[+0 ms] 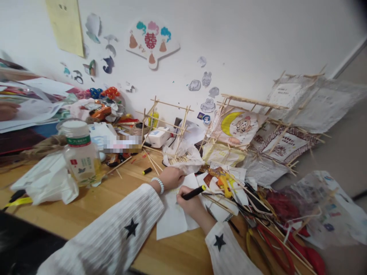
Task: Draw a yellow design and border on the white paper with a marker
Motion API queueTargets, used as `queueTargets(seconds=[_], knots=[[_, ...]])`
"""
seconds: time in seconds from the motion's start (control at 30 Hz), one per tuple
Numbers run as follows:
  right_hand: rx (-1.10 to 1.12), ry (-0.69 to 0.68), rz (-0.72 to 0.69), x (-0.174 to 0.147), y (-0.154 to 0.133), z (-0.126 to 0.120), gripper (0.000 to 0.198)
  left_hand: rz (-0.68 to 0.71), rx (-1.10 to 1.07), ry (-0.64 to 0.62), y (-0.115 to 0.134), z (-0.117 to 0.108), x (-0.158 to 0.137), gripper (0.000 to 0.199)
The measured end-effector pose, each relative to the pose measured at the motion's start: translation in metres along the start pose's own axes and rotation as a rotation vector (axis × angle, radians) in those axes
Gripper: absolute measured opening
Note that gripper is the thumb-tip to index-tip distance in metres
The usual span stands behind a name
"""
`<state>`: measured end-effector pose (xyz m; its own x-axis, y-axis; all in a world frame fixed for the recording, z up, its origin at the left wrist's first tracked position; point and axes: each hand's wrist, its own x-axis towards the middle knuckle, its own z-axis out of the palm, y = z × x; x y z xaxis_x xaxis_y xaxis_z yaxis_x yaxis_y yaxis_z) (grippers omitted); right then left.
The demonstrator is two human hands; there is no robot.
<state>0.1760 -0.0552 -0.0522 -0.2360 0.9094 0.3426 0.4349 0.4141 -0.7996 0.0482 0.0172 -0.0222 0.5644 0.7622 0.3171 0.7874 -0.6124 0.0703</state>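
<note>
My right hand (190,202) grips a black marker (193,192) with a yellow end, its writing end pointed down toward a white sheet of paper (171,223). The marker's tip is hidden behind my fingers. Faint yellowish marks show on the paper near that hand. My left hand (171,178), with a pale coiled band on the wrist, rests at the paper's upper left edge. Its fingers point away and are mostly hidden, so their grip cannot be made out. A black cap (147,171) with a yellow end lies on the wooden table (120,196), left of my left hand.
At left stand a plastic bottle (82,160) and a white bag (51,179). Behind the paper is a stick frame (169,124); decorated lantern panels (239,128) lean at right. Red-handled pliers (276,244) and sticks lie front right. Another person's hand (8,110) shows far left.
</note>
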Motion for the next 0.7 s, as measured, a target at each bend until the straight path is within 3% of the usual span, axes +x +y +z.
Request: queueTargets(seconds=[0.37,0.7], knots=[[0.096,0.159,0.122,0.006,0.009,-0.012,0.017,0.014,-0.008,-0.062,0.000,-0.004,0.001,0.030],[0.152,0.147,0.170,0.008,0.010,-0.012,0.014,0.013,0.000,-0.075,0.000,-0.005,0.002,0.030]])
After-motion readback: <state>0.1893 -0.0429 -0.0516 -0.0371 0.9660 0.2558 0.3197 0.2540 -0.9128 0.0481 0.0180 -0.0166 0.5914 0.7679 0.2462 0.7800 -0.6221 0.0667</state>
